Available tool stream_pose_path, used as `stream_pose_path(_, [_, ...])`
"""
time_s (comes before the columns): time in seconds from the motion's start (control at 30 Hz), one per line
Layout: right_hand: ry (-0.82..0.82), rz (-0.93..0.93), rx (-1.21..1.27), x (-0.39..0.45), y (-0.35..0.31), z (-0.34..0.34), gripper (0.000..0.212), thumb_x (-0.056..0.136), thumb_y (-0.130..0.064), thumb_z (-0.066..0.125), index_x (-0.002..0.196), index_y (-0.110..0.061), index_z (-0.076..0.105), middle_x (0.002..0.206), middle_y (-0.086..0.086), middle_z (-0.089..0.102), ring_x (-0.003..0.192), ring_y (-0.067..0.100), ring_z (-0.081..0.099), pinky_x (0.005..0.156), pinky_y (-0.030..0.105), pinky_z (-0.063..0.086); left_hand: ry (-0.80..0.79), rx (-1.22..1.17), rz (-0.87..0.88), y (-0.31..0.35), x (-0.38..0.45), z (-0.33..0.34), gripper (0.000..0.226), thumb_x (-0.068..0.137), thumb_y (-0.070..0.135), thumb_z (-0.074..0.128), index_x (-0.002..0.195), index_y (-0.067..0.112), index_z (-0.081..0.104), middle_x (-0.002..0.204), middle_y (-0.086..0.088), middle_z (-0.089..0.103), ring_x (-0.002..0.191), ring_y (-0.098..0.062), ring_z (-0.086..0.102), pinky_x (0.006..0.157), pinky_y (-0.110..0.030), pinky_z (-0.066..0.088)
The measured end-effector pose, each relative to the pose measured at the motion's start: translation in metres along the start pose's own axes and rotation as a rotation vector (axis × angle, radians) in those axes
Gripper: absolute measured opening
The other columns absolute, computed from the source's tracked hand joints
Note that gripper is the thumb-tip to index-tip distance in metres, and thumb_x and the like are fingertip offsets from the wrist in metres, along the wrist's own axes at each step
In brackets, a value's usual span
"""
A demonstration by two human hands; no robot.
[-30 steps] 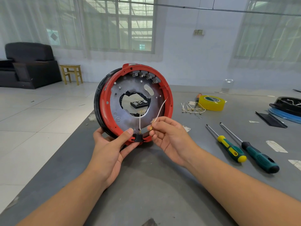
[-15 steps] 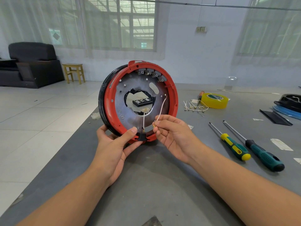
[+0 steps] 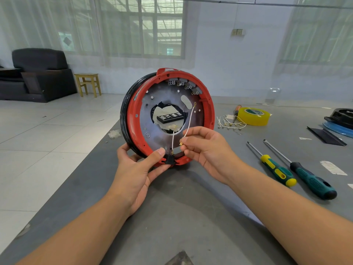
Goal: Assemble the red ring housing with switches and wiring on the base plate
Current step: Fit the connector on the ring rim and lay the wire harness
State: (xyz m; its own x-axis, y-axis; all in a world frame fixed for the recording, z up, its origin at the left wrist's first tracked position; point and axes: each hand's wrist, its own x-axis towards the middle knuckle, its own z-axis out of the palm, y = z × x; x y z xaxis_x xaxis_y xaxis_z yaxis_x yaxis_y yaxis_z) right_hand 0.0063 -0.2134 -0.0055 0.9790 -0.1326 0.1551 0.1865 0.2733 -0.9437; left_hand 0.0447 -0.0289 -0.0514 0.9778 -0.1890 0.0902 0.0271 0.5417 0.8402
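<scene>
Head view: I'm looking at the red ring housing (image 3: 133,119) standing on edge on the grey table (image 3: 172,217), its open face turned toward me, with the grey base plate (image 3: 152,104) set inside it and a black rim just behind on the left. My left hand (image 3: 137,169) grips the near bottom of the ring, thumb lying across the front and pressing beside a small black switch (image 3: 170,159) seated in the lower rim, the other fingers curled round the back. A white wire (image 3: 173,140) rises straight up from that switch. My right hand (image 3: 206,148) is just right of it, thumb and fingertips pinched together on a second white wire (image 3: 190,119); its brass terminal pokes out below my fingers, and the far end curves up across the plate to a small loop. Along the top inside of the ring sits a row of pale connector blocks (image 3: 183,84). Through the plate's ragged centre hole I can see a black tray (image 3: 170,117) lying on the table beyond. Right of the ring lie loose white wires (image 3: 229,123), a yellow tape roll (image 3: 254,116), and nearer, a yellow-green screwdriver (image 3: 275,169) beside a dark green screwdriver (image 3: 309,178). Far left on the floor: a black armchair (image 3: 38,73) and a yellow stool (image 3: 87,83).
</scene>
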Motion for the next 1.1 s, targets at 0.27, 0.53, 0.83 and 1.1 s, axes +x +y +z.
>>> stream_pose_path(0.27, [-0.055,-0.116,-0.196,-0.0004,-0.0055,0.0035,0.014,0.089,0.006,0.072,0.099,-0.003,0.069,0.077,0.013,0.069,0.067,0.017,0.067,0.062,0.022,0.057,-0.051,-0.014,-0.038,-0.0016,0.0026,-0.0021,0.104,0.052,0.018,0.102,0.137,0.03,0.043,0.128,-0.022,0.068,0.104,-0.034,0.077,0.077,-0.046,0.065])
stream_pose_path(0.53, [-0.059,-0.252,-0.494,-0.0002,-0.0018,0.0021,0.02,0.086,0.003,0.077,0.091,-0.014,0.069,0.078,0.011,0.073,0.06,0.016,0.064,0.06,0.023,0.054,-0.073,-0.065,-0.067,-0.0004,0.0023,-0.0046,0.085,0.068,0.012,0.091,0.138,0.029,0.045,0.125,-0.022,0.071,0.108,-0.038,0.075,0.078,-0.048,0.065])
stream_pose_path(0.83, [-0.009,-0.337,-0.669,0.0003,0.0016,0.0008,0.021,0.085,-0.013,0.081,0.093,-0.028,0.069,0.082,-0.003,0.077,0.053,0.007,0.053,0.05,0.021,0.049,-0.097,-0.028,-0.042,0.0012,-0.0012,-0.0021,0.08,0.061,0.014,0.092,0.127,0.031,0.049,0.121,-0.016,0.074,0.104,-0.034,0.077,0.077,-0.046,0.065])
stream_pose_path(1.1, [0.017,-0.344,-0.745,0.0019,0.0015,-0.0006,0.016,0.083,-0.018,0.083,0.089,-0.027,0.071,0.08,-0.007,0.077,0.051,0.006,0.049,0.051,0.024,0.05,-0.108,-0.016,-0.031,0.0003,-0.001,-0.0023,0.086,0.057,0.017,0.095,0.129,0.031,0.049,0.129,-0.02,0.068,0.104,-0.034,0.077,0.078,-0.046,0.065])
